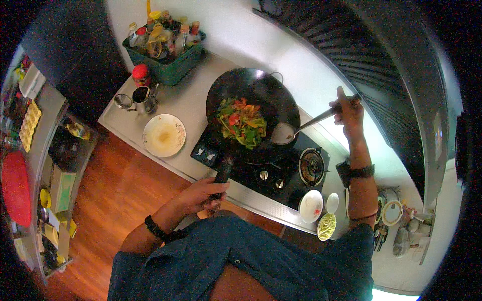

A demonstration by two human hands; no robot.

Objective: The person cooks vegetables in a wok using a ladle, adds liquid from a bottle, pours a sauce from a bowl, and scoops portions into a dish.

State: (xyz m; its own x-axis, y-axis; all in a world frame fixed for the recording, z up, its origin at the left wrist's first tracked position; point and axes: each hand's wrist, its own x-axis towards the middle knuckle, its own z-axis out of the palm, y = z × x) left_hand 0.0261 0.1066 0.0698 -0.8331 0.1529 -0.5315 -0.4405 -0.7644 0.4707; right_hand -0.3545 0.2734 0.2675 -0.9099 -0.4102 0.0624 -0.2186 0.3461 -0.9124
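Observation:
A black wok [252, 84] sits on the stove, with chopped green and red vegetables [243, 122] heaped in it. Its dark handle [224, 173] points toward me, and my left hand [207, 193] is closed around it. My right hand [348, 113], raised over the wok's right side, grips the long handle of a metal spatula [321, 117]. The spatula's broad blade [283, 133] rests low at the wok's right rim, apart from the main heap of vegetables.
A white plate [164, 135] with liquid stands left of the wok. Behind it are a metal mug [145, 101], a red-lidded jar [141, 73] and a green basket [165, 69] of bottles. A second burner [312, 166], a white bowl [311, 205] and a dish of sliced vegetables [327, 227] are at right.

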